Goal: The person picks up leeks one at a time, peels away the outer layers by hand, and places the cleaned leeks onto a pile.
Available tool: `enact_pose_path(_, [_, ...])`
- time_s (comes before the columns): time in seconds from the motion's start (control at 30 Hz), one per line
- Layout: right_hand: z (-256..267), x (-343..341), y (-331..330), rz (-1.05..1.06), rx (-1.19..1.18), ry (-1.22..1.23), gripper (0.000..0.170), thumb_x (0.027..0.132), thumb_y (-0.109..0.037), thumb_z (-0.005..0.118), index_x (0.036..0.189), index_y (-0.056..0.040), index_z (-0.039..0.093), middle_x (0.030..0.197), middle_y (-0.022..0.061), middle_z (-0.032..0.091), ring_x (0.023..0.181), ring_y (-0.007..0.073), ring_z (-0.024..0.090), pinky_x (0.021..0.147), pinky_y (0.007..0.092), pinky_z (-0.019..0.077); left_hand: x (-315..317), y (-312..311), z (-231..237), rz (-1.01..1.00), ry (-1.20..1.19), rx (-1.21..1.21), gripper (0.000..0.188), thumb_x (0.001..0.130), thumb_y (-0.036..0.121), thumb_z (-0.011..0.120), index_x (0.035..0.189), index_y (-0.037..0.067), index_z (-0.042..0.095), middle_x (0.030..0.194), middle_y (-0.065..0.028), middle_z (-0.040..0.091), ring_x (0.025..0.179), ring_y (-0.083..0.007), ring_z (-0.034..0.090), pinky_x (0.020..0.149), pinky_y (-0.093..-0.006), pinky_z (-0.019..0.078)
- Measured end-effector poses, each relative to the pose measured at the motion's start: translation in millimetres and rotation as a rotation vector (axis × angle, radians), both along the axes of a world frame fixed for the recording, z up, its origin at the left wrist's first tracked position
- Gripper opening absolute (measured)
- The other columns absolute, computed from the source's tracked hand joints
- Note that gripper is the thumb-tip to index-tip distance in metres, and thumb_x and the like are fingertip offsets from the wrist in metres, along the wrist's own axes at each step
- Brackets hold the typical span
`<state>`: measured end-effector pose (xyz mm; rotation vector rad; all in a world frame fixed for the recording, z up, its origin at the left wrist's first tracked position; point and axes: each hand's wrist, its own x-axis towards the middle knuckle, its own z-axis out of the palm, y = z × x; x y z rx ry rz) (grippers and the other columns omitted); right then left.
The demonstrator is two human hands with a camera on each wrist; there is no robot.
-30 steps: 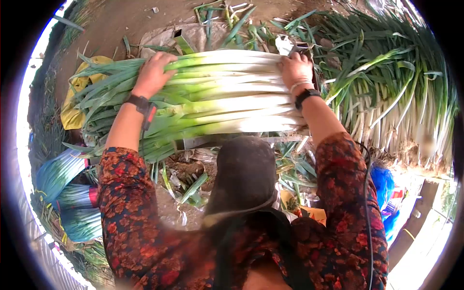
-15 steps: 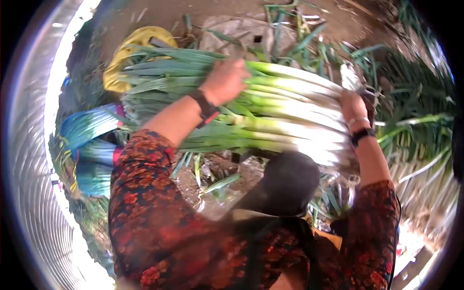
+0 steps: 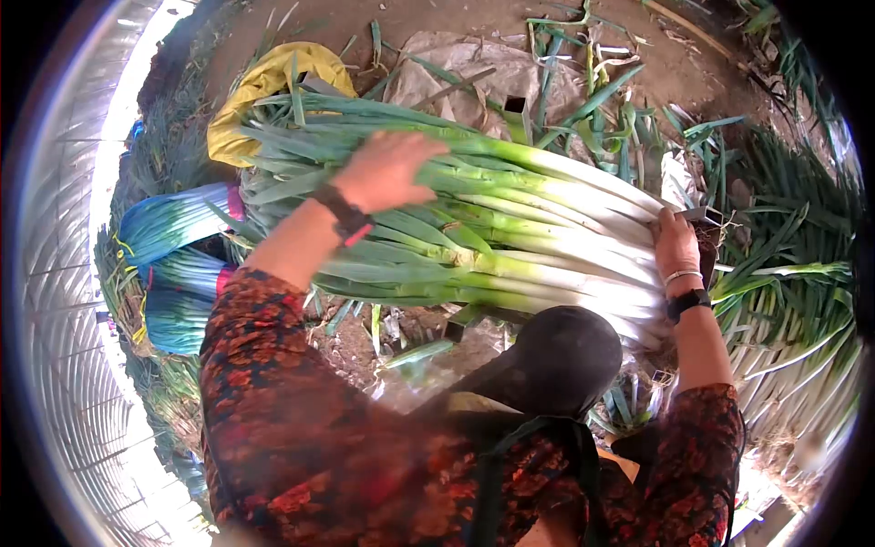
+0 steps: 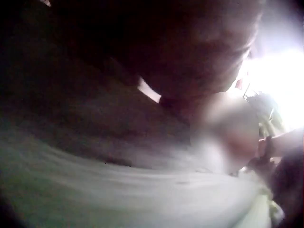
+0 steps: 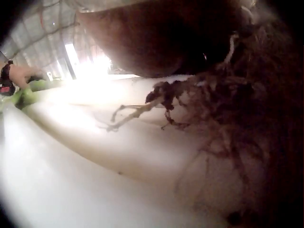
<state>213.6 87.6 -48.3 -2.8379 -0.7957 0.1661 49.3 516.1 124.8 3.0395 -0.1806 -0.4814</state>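
Observation:
A thick bundle of long green onions (image 3: 547, 246) lies sideways across low metal supports, leaves to the left, white root ends to the right. My left hand (image 3: 387, 170) rests with spread fingers over the green leaves. At the far right corner my right hand (image 3: 677, 244) touches the white ends, thumb side toward the stalks; its fingertips are partly hidden. The right wrist view shows white stalks (image 5: 118, 156) and dark dry roots (image 5: 232, 128) close under this hand. In the left wrist view, pale blurred leaves (image 4: 118, 194) fill the bottom.
A metal upright (image 3: 518, 118) stands behind the bundle. To the right lies a big heap of loose onions (image 3: 793, 365). Wrapped bundles (image 3: 182, 223) and a yellow sack (image 3: 273, 91) are on the left. Trimmed leaves (image 3: 602, 100) litter the ground beyond.
The head view has swung left. My left hand has slid from the stalks' middle toward the leaf ends, on the left. My right hand stays at the root ends.

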Motion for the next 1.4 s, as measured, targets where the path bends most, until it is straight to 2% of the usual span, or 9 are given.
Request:
enact_pose_path(0.4, [-0.7, 1.2, 1.1, 0.015, 0.078, 0.006, 0.014, 0.089, -0.017, 0.056, 0.099, -0.0075, 0.054, 0.095, 0.0222, 0.062, 0.089, 0.0436, 0.059, 0.079, 0.0519, 0.0489, 4.0, 62.2, -67.6, 0.236, 0.136, 0.033, 0.053, 0.095, 0.039, 0.051, 0.129, -0.001, 0.045, 0.129, -0.0233, 0.050, 0.122, -0.0395, 0.045, 0.104, -0.0448, 0.0361])
enact_pose_path(0.8, [-35.9, 15.8, 6.9, -0.075, -0.149, -0.037, 0.027, 0.094, -0.019, 0.043, 0.109, -0.0042, 0.060, 0.102, 0.0208, 0.066, 0.098, 0.0355, 0.065, 0.086, 0.0453, 0.0519, 20.6, -38.6, 42.5, 0.201, 0.263, 0.661, 0.047, 0.086, 0.044, 0.061, 0.111, 0.005, 0.066, 0.117, -0.0191, 0.062, 0.106, -0.0350, 0.061, 0.091, -0.0450, 0.0474])
enact_pose_path(0.9, [-23.7, 4.5, 5.9, -0.083, -0.023, 0.079, 0.028, 0.092, -0.017, 0.045, 0.101, -0.0021, 0.067, 0.097, 0.0171, 0.069, 0.091, 0.0314, 0.068, 0.075, 0.0432, 0.0559, 26.8, -54.3, 47.5, 0.089, -0.155, 0.355, 0.039, 0.083, 0.036, 0.067, 0.104, 0.003, 0.069, 0.111, -0.0199, 0.064, 0.101, -0.0357, 0.062, 0.087, -0.0430, 0.0493])
enact_pose_path(1.0, [-21.3, -11.8, -3.9, 0.380, -0.287, -0.269, 0.027, 0.090, -0.021, 0.055, 0.106, -0.0038, 0.069, 0.096, 0.0144, 0.070, 0.092, 0.0307, 0.068, 0.081, 0.0400, 0.0546, 20.9, -150.6, 71.4, -0.121, -0.453, -0.047, 0.035, 0.084, 0.028, 0.067, 0.108, 0.003, 0.067, 0.107, -0.0184, 0.064, 0.098, -0.0341, 0.062, 0.088, -0.0402, 0.0489])
enact_pose_path(1.07, [60.5, -65.2, -17.5, -0.090, 0.383, 0.000, 0.028, 0.091, -0.025, 0.056, 0.110, -0.0071, 0.068, 0.099, 0.0143, 0.070, 0.094, 0.0307, 0.067, 0.084, 0.0380, 0.0529, 4.6, -234.7, 82.4, -0.168, -0.392, -0.387, 0.030, 0.088, 0.025, 0.066, 0.107, 0.001, 0.066, 0.110, -0.0127, 0.064, 0.107, -0.0258, 0.059, 0.093, -0.0356, 0.0452])
enact_pose_path(1.2, [91.9, -109.2, -96.2, -0.303, 1.159, 0.105, 0.029, 0.088, -0.017, 0.065, 0.113, -0.0042, 0.066, 0.100, 0.0111, 0.071, 0.090, 0.0164, 0.066, 0.082, 0.0304, 0.0530, -32.7, -359.5, 54.4, -0.438, -0.201, -0.984, 0.023, 0.086, 0.009, 0.068, 0.109, 0.005, 0.066, 0.117, -0.0092, 0.059, 0.110, -0.0213, 0.057, 0.096, -0.0336, 0.0436])
enact_pose_path(1.3, [37.2, -112.2, -174.3, -0.815, 1.358, 0.288, 0.025, 0.090, -0.018, 0.064, 0.108, -0.0009, 0.068, 0.089, 0.0083, 0.069, 0.074, 0.0090, 0.062, 0.066, 0.0242, 0.0511, -42.6, -417.7, -1.0, -0.420, -0.034, -1.120, 0.023, 0.086, 0.010, 0.068, 0.109, 0.007, 0.065, 0.114, -0.0106, 0.060, 0.107, -0.0225, 0.058, 0.094, -0.0346, 0.0453])
enact_pose_path(1.37, [-32.1, -122.9, -226.3, -0.997, 1.020, 0.239, 0.029, 0.090, -0.026, 0.062, 0.099, 0.0011, 0.069, 0.080, 0.0057, 0.069, 0.070, 0.0082, 0.060, 0.062, 0.0253, 0.0497, -46.9, -436.5, 4.1, -0.266, 0.195, -0.930, 0.023, 0.084, 0.015, 0.071, 0.105, 0.007, 0.065, 0.111, -0.0121, 0.060, 0.107, -0.0274, 0.057, 0.094, -0.0372, 0.0442])
enact_pose_path(1.4, [-86.9, -126.7, -251.2, -1.030, 0.843, 0.346, 0.024, 0.086, -0.025, 0.063, 0.091, -0.0023, 0.070, 0.081, 0.0070, 0.070, 0.068, 0.0132, 0.064, 0.059, 0.0298, 0.0507, -42.4, -438.1, -10.5, -0.545, -0.038, -1.049, 0.025, 0.082, 0.018, 0.072, 0.103, 0.007, 0.064, 0.108, -0.0130, 0.059, 0.107, -0.0317, 0.055, 0.095, -0.0397, 0.0427])
